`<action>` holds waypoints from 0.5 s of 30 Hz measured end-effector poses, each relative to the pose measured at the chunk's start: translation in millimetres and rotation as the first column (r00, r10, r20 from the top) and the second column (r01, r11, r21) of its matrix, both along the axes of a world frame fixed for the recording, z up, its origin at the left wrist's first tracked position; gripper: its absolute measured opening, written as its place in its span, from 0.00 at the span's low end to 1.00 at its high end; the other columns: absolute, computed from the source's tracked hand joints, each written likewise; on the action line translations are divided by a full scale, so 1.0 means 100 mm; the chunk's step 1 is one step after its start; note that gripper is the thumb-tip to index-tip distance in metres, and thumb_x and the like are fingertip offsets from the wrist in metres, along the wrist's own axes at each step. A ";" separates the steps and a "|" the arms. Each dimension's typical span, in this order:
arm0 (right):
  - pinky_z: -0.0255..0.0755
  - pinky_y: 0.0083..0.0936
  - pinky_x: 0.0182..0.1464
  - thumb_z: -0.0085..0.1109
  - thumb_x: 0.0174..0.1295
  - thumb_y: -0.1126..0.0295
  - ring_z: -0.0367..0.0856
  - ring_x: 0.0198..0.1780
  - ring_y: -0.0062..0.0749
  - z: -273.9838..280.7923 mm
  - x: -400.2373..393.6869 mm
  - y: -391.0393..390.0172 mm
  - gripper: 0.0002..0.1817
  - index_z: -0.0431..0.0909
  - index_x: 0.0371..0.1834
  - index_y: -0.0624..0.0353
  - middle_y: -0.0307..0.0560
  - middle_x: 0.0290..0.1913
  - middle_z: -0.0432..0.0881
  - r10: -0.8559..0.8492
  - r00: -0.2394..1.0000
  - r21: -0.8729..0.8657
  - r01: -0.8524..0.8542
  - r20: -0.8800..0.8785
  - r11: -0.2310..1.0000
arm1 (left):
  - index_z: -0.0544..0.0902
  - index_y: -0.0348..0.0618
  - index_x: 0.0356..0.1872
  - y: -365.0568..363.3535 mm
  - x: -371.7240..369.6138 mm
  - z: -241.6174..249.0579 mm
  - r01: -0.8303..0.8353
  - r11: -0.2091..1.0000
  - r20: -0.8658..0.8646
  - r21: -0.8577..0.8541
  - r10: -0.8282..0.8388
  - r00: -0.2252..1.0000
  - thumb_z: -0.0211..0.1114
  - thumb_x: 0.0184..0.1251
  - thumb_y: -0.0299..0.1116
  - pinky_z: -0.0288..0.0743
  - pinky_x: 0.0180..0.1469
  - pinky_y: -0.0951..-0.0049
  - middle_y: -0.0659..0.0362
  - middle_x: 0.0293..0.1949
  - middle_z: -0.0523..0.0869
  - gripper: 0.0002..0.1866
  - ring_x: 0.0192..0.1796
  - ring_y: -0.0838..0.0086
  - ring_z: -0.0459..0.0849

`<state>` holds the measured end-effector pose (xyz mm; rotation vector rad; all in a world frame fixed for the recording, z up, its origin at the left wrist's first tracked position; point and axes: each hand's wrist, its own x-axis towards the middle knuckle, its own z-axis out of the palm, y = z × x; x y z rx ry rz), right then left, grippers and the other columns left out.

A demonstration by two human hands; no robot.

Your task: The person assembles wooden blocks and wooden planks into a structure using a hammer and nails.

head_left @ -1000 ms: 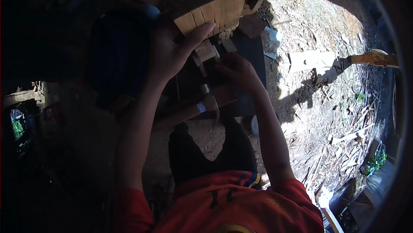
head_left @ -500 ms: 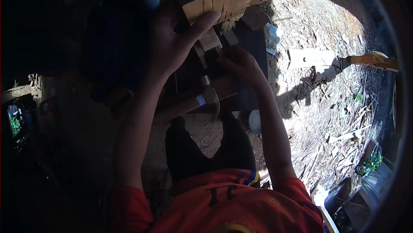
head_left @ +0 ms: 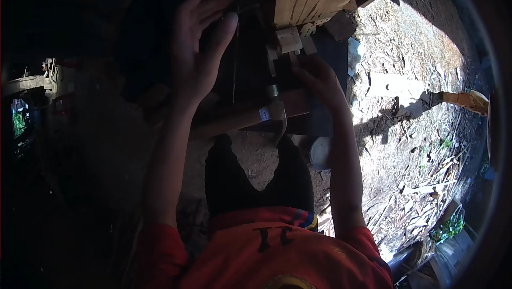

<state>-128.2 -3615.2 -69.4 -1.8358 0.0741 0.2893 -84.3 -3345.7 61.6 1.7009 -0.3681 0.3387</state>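
Observation:
My left hand (head_left: 200,54) is raised in the air, its fingers apart and nothing in them. To its right stands a pale wooden board (head_left: 317,3) with dark streaks. My right hand (head_left: 324,83) is beside a small pale wood block (head_left: 288,39) and thin wood strips (head_left: 271,61) below the board. Its fingers are bent together in shadow; what they hold, if anything, is hidden. Nearer to me lies a claw hammer (head_left: 277,110), its wooden handle running left and a blue-white label near the head.
A dark bench surface (head_left: 322,113) carries the wood pieces. Below its right part is a round pale container (head_left: 320,153). Sunlit ground (head_left: 405,134) on the right is strewn with wood chips and offcuts, including a pale plank (head_left: 394,85). Deep shadow covers the left.
My left hand has let go of the board and moved left, its fingers spreading. My right hand stays by the small wood pieces. The whole view has shifted, with the bench things now further right.

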 end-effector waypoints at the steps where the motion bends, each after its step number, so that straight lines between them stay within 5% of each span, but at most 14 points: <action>1: 0.79 0.31 0.58 0.73 0.67 0.55 0.88 0.54 0.33 -0.02 -0.01 -0.01 0.25 0.83 0.57 0.64 0.52 0.49 0.90 -0.006 1.000 0.027 0.005 0.013 1.000 | 0.74 0.35 0.68 0.17 -0.07 -0.01 -0.047 0.999 -0.029 0.018 0.048 0.998 0.72 0.75 0.40 0.77 0.66 0.67 0.49 0.57 0.87 0.29 0.61 0.68 0.86; 5: 0.78 0.30 0.58 0.71 0.68 0.57 0.87 0.54 0.30 -0.13 0.00 -0.04 0.23 0.83 0.57 0.63 0.50 0.49 0.89 -0.025 1.000 0.085 0.024 0.009 0.996 | 0.83 0.35 0.58 0.73 -0.44 -0.07 -0.009 0.947 -0.426 0.321 0.153 0.892 0.65 0.81 0.37 0.82 0.59 0.69 0.55 0.51 0.90 0.16 0.54 0.73 0.89; 8: 0.78 0.29 0.57 0.71 0.68 0.58 0.87 0.53 0.29 -0.08 0.00 -0.02 0.22 0.83 0.56 0.63 0.49 0.49 0.89 -0.034 0.999 0.053 0.032 0.030 0.998 | 0.86 0.37 0.53 0.92 -0.57 -0.07 0.136 0.793 -0.544 0.594 0.272 0.794 0.69 0.78 0.39 0.83 0.53 0.69 0.54 0.49 0.91 0.15 0.51 0.72 0.90; 11: 0.77 0.29 0.57 0.71 0.69 0.59 0.86 0.53 0.29 -0.08 -0.02 -0.01 0.21 0.83 0.56 0.64 0.49 0.48 0.89 -0.030 0.998 0.047 0.028 0.047 0.999 | 0.86 0.38 0.53 0.98 -0.66 -0.23 0.234 0.548 -0.475 0.803 0.351 0.807 0.72 0.74 0.40 0.83 0.52 0.65 0.52 0.48 0.91 0.17 0.50 0.64 0.91; 14: 0.77 0.29 0.57 0.70 0.69 0.60 0.86 0.53 0.28 -0.07 -0.01 0.01 0.20 0.83 0.56 0.64 0.49 0.48 0.89 -0.034 0.998 0.028 0.032 0.049 0.999 | 0.86 0.39 0.53 0.87 -0.77 -0.32 0.096 0.266 -0.185 0.959 0.336 0.924 0.73 0.71 0.41 0.83 0.53 0.59 0.50 0.48 0.89 0.18 0.51 0.55 0.90; 15: 0.77 0.28 0.57 0.70 0.69 0.60 0.86 0.53 0.28 -0.07 -0.01 0.01 0.20 0.83 0.55 0.64 0.49 0.48 0.89 -0.036 0.998 0.015 0.036 0.044 0.999 | 0.86 0.39 0.52 0.88 -0.78 -0.41 0.081 0.260 -0.169 0.962 0.337 0.926 0.72 0.70 0.41 0.82 0.53 0.58 0.50 0.48 0.88 0.18 0.51 0.54 0.89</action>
